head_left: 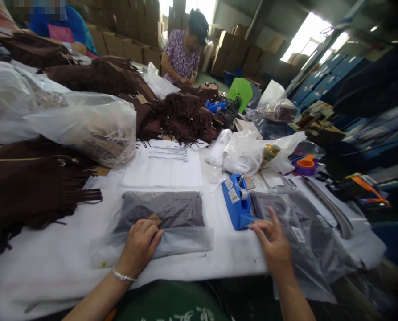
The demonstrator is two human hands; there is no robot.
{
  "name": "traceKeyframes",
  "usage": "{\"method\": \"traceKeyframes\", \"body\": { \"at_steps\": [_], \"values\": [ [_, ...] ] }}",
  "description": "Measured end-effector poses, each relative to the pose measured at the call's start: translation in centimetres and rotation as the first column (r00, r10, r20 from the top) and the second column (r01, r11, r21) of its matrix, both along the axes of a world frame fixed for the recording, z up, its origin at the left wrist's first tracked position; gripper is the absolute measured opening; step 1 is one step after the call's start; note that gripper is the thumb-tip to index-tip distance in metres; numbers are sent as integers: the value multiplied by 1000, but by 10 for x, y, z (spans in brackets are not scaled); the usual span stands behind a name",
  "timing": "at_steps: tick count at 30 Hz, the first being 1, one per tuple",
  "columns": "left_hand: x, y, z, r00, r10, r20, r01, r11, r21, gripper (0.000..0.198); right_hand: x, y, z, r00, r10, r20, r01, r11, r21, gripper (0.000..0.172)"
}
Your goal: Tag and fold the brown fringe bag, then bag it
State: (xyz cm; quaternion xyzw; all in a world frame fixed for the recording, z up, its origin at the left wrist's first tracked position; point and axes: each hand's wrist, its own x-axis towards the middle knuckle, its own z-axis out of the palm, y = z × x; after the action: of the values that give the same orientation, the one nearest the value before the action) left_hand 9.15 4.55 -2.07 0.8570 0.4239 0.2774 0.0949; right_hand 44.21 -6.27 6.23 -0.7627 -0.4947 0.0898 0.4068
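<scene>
1. Left hand (pixel 139 246), low and a bit left of the middle of the frame, flat on a clear plastic bag with a folded dark brown cloth inside (pixel 165 218). Fingers spread open and pressing down on the flap, gripping nothing.
2. Bag lying flat on the white table top (pixel 51 263), long side running left to right. Brown cloth filling the upper part of the bag; empty flap part at the lower edge, right under the fingers. Small tan paper tag (pixel 154 218) just above the fingertips, touching them or almost.
3. Right hand (pixel 275 243), low and right of the middle, fingers open and pointing up-left. Fingertips touching or just beside the front end of a blue plastic tape holder (pixel 237 203). Holding nothing as far as can be seen.
4. Tape holder standing between the two hands, much nearer the right one. Long side running from upper left to lower right, front end toward the right hand.
5. Under the right hand, a heap of more clear bags with dark cloth in them (pixel 302 232), some hanging over the table edge.
6. Upper left: a big cloudy plastic sack (pixel 85 125), contents hard to tell. Dark brown fringed cloth pieces (pixel 28 187) at the left.
7. White paper sheet with print (pixel 165 167) just above the bag. Far back, other people at the same table.
</scene>
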Motion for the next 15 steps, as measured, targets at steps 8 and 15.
{"method": "traceKeyframes", "body": {
  "at_steps": [8,15],
  "values": [
    [0,-1,-2,999,33,-29,-33,999,0,22,-137,113,5,392,902,180,-733,424,-532,75],
    [1,-5,0,995,60,-83,-58,998,32,19,-132,131,-29,442,807,393,-547,589,-595,81]
  ]
}}
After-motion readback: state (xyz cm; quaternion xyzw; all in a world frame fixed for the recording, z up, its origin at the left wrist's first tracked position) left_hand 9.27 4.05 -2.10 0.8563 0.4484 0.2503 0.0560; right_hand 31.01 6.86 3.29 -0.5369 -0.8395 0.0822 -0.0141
